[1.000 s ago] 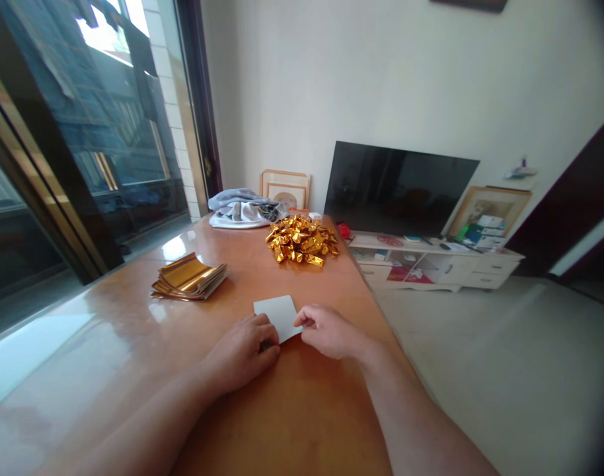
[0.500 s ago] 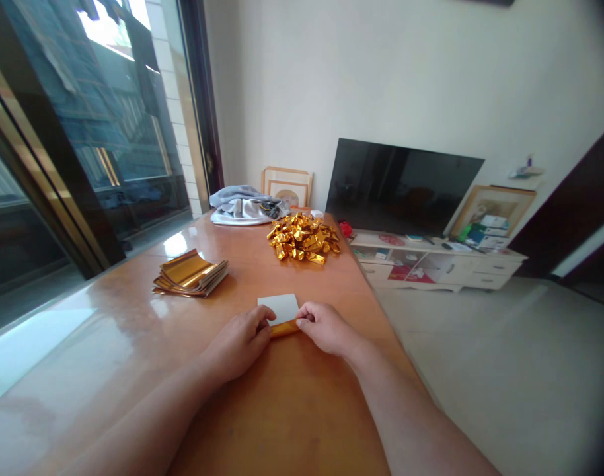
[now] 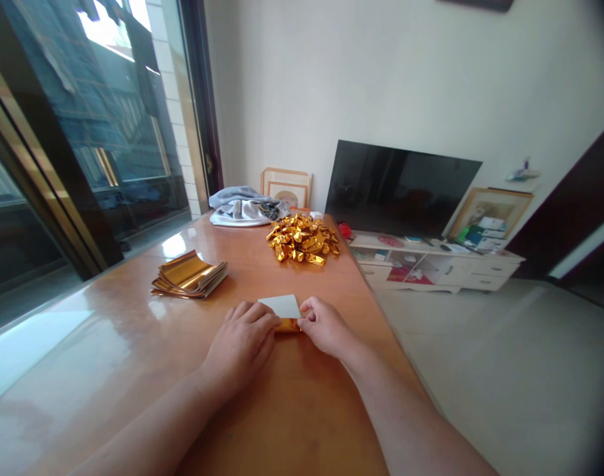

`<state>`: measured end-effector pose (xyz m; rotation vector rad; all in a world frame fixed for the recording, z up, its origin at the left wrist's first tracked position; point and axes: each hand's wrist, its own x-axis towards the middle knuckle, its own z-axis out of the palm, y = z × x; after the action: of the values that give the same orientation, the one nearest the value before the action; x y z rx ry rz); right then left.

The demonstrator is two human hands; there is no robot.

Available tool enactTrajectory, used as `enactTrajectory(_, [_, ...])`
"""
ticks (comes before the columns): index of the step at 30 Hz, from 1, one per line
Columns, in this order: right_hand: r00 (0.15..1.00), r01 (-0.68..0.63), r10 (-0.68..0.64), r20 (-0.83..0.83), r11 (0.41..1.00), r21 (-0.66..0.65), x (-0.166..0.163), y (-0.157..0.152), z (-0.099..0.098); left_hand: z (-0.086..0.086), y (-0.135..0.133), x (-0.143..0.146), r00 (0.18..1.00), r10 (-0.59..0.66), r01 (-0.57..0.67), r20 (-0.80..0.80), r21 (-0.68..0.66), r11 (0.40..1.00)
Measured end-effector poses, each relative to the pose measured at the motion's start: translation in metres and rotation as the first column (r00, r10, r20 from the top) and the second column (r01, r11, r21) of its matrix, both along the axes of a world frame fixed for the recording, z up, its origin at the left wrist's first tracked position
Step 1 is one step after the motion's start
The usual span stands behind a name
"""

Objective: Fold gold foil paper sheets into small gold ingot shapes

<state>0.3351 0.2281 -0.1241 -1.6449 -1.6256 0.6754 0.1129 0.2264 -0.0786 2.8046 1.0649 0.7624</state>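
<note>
A sheet of gold foil paper [image 3: 284,305], its pale back facing up, lies on the table in front of me. Its near edge is folded over and shows a shiny gold strip. My left hand [image 3: 246,330] rests over the left end of that fold, with its fingertips pressed together on the paper and partly hidden. At the right end, my right hand [image 3: 324,325] pinches the sheet's edge between thumb and forefinger. Farther off to the left sits a stack of gold foil sheets [image 3: 189,274]. Beyond my hands is a heap of folded gold foil pieces [image 3: 302,239].
The glossy wooden table [image 3: 302,410] has its right edge close beside my right arm. Crumpled grey cloth [image 3: 245,206] lies at the far end, near framed pictures [image 3: 286,185]. A television [image 3: 401,188] stands on a white cabinet [image 3: 460,268] beyond, to the right.
My left hand has turned flatter over the fold, covering more of the paper's left side. More of the folded gold strip shows between my hands. The right hand stays pinched at its end.
</note>
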Motion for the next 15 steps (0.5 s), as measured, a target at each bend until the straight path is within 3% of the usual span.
enactTrajectory(8, [0.999, 0.011, -0.008, -0.052, 0.998, 0.069, 0.005, 0.003, 0.005, 0.003, -0.014, 0.008, 0.974, -0.217, 0.210, -0.065, -0.099, 0.973])
enactTrajectory(11, [0.997, 0.038, -0.031, -0.064, 0.993, 0.112, 0.008, 0.003, 0.008, 0.003, -0.018, 0.011, 0.967, -0.239, 0.228, -0.085, -0.123, 0.966])
enactTrajectory(15, [0.996, 0.001, 0.002, -0.086, 0.999, 0.035, 0.008, 0.002, 0.007, 0.001, -0.020, 0.013, 0.971, -0.225, 0.212, -0.078, -0.150, 0.966])
